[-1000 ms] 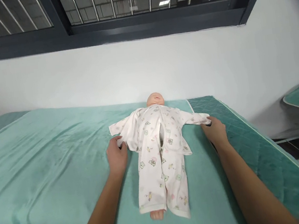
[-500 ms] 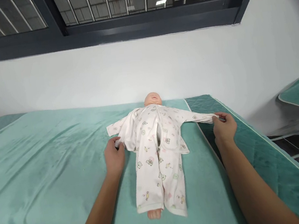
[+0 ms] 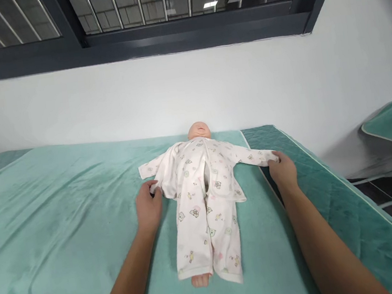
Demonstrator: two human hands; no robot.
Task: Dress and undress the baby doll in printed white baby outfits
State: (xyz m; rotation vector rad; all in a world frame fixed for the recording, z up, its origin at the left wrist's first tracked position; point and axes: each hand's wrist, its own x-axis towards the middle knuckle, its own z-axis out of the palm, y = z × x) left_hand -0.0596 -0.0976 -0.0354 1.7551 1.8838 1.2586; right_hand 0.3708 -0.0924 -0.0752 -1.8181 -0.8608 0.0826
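While the baby doll lies on its back on the green bed cover, head toward the white wall, the fingers of both hands are pinched together on its printed jacket: the left hand has a loose edge of it, the right hand the end of an outstretched sleeve. The cloth looks thin, soft and light, likelier to crease than tear; the doll is probably firmer and heavier. Cuff and edge seem good holds, though a hard pull could drag the doll.
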